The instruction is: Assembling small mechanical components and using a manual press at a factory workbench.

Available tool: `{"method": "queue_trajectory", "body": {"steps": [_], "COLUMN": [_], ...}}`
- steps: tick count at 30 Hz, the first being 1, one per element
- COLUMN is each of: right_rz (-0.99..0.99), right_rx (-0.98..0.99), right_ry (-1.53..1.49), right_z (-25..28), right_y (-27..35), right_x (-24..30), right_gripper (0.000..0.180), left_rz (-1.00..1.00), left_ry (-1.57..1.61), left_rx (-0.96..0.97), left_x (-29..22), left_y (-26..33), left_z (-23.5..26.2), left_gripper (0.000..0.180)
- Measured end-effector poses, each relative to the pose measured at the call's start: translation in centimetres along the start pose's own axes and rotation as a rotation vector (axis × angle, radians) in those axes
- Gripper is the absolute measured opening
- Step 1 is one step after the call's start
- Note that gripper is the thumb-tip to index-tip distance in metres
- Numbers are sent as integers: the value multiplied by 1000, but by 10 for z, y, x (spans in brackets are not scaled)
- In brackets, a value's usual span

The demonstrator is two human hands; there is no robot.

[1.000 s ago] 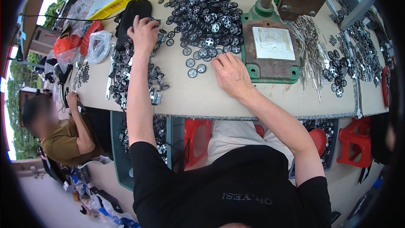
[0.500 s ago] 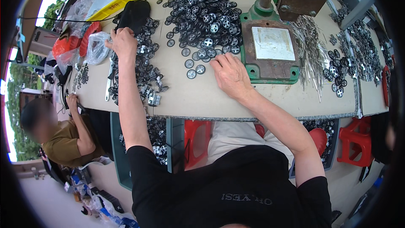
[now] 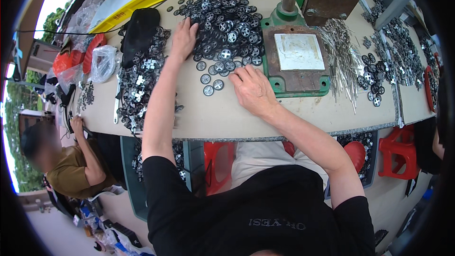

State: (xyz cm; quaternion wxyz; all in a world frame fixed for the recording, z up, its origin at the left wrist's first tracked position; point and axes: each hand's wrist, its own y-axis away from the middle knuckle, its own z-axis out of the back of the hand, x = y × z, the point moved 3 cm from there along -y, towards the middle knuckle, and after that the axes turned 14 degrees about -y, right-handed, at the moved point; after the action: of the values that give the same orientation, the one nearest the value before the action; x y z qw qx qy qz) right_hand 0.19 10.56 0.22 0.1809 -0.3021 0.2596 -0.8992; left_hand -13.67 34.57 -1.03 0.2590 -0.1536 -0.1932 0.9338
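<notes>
My left hand (image 3: 184, 39) is open, fingers spread, at the left edge of a large heap of small black toy wheels (image 3: 222, 31) with silver spokes. I see nothing held in it, though its palm side is hidden. My right hand (image 3: 254, 87) rests on the table just below the heap, its fingers bent and slightly apart near the loose wheels (image 3: 218, 84). No object shows in it; the space under its fingers is hidden. Left of my left forearm lies a long pile of black and silver wheel assemblies (image 3: 137, 87).
A green press (image 3: 296, 59) with a white plate stands right of the heap. Thin metal rods (image 3: 339, 61) and more wheels (image 3: 372, 78) lie beyond it. A yellow tray (image 3: 132, 0) and black pouch (image 3: 141, 35) sit far left. Another person (image 3: 78, 161) works at left.
My left hand has moved right, from the top of the left-hand pile to the edge of the wheel heap. My right hand stays almost in place. The whole view has shifted slightly.
</notes>
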Motion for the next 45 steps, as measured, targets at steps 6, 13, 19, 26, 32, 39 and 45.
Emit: {"method": "queue_trajectory", "body": {"steps": [6, 13, 19, 26, 32, 39, 45], "right_rz": [2, 44, 93, 159, 269, 38, -627], "right_rx": [-19, 14, -11, 19, -236, -431, -445], "right_ry": [12, 162, 99, -227, 68, -354, -1221], "right_z": [-3, -7, 1, -62, -38, 90, 304], "right_y": [3, 5, -2, -26, -19, 72, 165], "right_x": [-3, 8, 17, 19, 32, 30, 96], "right_gripper": [14, 10, 9, 42, 29, 17, 18], "left_rz": [130, 266, 51, 53, -47, -24, -31], "left_ry": [119, 449, 35, -137, -49, 280, 214], "left_rx": [-28, 378, 270, 219, -44, -131, -214], "left_x": [-48, -80, -78, -99, -106, -174, -185], "left_y": [14, 47, 70, 134, 168, 192, 201], "left_z": [-5, 35, 113, 126, 137, 107, 79], "left_gripper": [52, 61, 48, 28, 25, 27, 26]}}
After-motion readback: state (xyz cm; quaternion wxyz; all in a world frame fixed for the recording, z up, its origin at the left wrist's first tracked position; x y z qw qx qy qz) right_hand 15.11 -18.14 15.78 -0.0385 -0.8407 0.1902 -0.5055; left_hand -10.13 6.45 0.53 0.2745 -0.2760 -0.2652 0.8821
